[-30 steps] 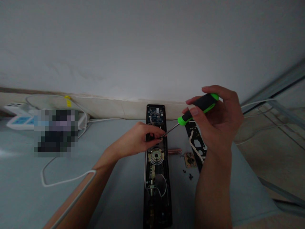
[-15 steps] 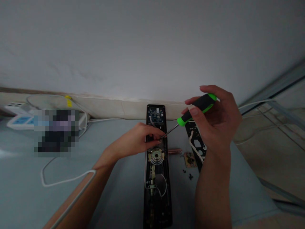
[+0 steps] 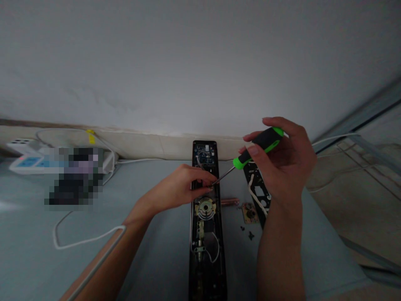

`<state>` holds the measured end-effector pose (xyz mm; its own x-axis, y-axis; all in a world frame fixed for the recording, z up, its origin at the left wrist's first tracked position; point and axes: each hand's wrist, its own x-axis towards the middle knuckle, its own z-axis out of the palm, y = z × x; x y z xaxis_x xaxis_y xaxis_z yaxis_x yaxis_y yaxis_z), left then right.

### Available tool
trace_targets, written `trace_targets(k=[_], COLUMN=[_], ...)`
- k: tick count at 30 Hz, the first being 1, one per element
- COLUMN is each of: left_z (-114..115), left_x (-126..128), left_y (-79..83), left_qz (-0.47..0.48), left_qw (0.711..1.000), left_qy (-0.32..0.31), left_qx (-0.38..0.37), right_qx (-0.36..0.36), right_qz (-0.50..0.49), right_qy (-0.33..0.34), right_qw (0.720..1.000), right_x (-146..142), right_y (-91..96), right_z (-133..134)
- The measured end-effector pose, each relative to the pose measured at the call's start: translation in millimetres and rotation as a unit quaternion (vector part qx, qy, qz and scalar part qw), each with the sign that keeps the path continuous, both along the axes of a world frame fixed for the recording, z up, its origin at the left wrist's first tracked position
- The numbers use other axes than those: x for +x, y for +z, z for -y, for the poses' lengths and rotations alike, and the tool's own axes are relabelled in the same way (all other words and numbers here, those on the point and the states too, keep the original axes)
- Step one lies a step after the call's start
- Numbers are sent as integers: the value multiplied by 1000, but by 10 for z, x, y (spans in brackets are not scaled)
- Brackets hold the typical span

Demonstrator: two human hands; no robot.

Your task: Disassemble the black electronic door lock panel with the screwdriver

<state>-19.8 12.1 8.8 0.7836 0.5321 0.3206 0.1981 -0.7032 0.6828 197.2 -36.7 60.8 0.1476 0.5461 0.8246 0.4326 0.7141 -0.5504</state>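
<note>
My right hand (image 3: 290, 156) grips a screwdriver (image 3: 260, 146) by its black and green handle, the shaft slanting down to the left. My left hand (image 3: 180, 186) is over the upper half of a long black lock housing (image 3: 222, 251), with thumb and fingers pinched at the screwdriver's tip. Whatever lies between those fingers is too small to make out. Inside the open housing are a circuit board (image 3: 205, 154), a round metal spring part (image 3: 206, 207) and a brass-coloured mechanism with a white wire (image 3: 199, 249).
Right of the housing lie a square metal plate (image 3: 249, 213), small dark screws (image 3: 251, 235), copper-coloured rods (image 3: 229, 202) and a second black panel (image 3: 258, 190), partly behind my right hand. A power strip (image 3: 26, 165) and a blurred dark object (image 3: 73, 179) are at left. A white cable (image 3: 90, 241) crosses my left forearm.
The whole scene sits slightly lower in the picture. Both hands and the screwdriver keep nearly the same pose at the housing.
</note>
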Motion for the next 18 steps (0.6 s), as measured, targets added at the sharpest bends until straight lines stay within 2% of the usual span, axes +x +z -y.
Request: trace_targets(k=[13,18], left_z=[7,11], left_x=[30,6], left_y=[-11,-41], left_qz=[-3,18], left_qw=[1000,999], left_qy=[4,34], left_qx=[-5,-8], right_qx=[7,3], right_qz=[-1,-6], right_qy=[-12,28], right_qw=[1000,1000], right_x=[-42,-59], right_y=[17,30], right_z=[26,25])
